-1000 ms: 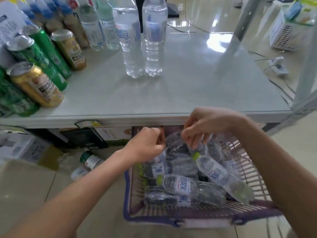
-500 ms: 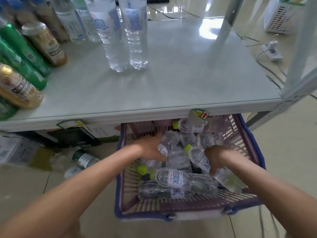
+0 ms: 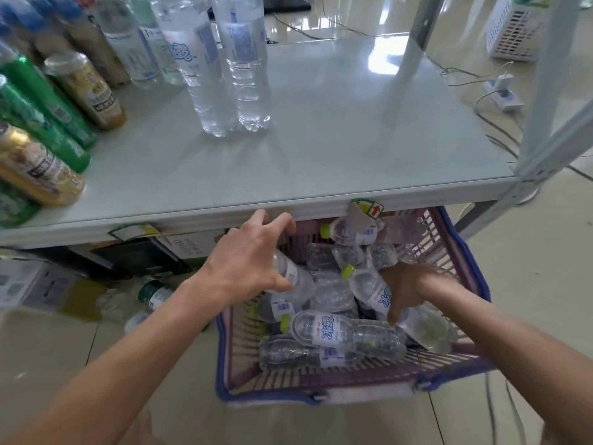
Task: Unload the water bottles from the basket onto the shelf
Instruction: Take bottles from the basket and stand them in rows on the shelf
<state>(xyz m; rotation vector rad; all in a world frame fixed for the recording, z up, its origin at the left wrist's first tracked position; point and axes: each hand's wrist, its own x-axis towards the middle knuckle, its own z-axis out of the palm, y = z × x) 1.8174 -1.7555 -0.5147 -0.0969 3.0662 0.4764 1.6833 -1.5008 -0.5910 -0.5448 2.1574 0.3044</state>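
A purple basket with a blue rim (image 3: 321, 393) stands on the floor below the front edge of the grey shelf (image 3: 321, 162). Several small clear water bottles with yellow-green caps lie piled in it. My left hand (image 3: 250, 258) wraps around one bottle (image 3: 293, 276) at the basket's left side, lifted a little above the pile. My right hand (image 3: 406, 290) is down in the pile, closed around another bottle (image 3: 375, 292) with a blue-lettered label. Two tall water bottles (image 3: 231, 65) stand upright on the shelf.
Green and gold cans (image 3: 41, 149) and more bottles line the shelf's left side. A white shelf post (image 3: 545, 91) rises at the right. Boxes and a loose bottle (image 3: 150, 293) sit under the shelf. A white basket (image 3: 513, 36) and power strip (image 3: 503, 94) lie on the floor beyond.
My right hand dropped from above the basket into the pile and closed on a bottle. My left hand took hold of a bottle and raised it slightly.
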